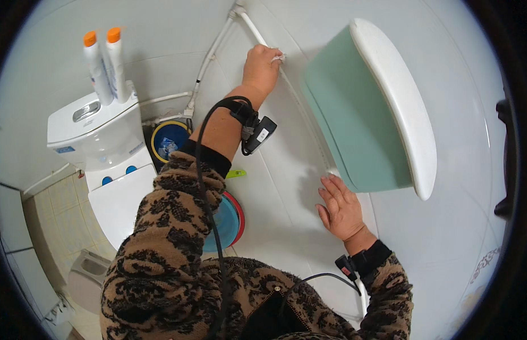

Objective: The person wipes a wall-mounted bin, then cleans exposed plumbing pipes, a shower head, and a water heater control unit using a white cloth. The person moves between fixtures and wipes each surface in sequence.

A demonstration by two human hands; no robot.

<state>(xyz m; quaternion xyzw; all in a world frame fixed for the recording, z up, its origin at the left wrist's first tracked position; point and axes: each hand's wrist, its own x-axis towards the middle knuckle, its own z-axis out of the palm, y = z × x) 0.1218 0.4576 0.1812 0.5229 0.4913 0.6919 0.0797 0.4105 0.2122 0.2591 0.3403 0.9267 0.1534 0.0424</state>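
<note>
My left hand [262, 69] reaches far up along the wall. Its fingers are closed around a small crumpled white wipe [278, 57], which is pressed to the thin white pipe [254, 28] running along the tiles. Lower down on the right, my right hand [341, 211] has its fingers stretched out, by the bottom corner of a pale green box-like fixture [359, 119] with a curved white front edge [396, 96]. Whether those fingertips touch the fixture or only the wall beside it, I cannot tell.
A white toilet [113, 133] stands at left, two white bottles [97, 68] with orange caps on its tank. Beside it are a dark bucket [171, 139] with a yellow rim and a blue basin [223, 224] inside a red one. A grey plastic stool [88, 277] stands lower left.
</note>
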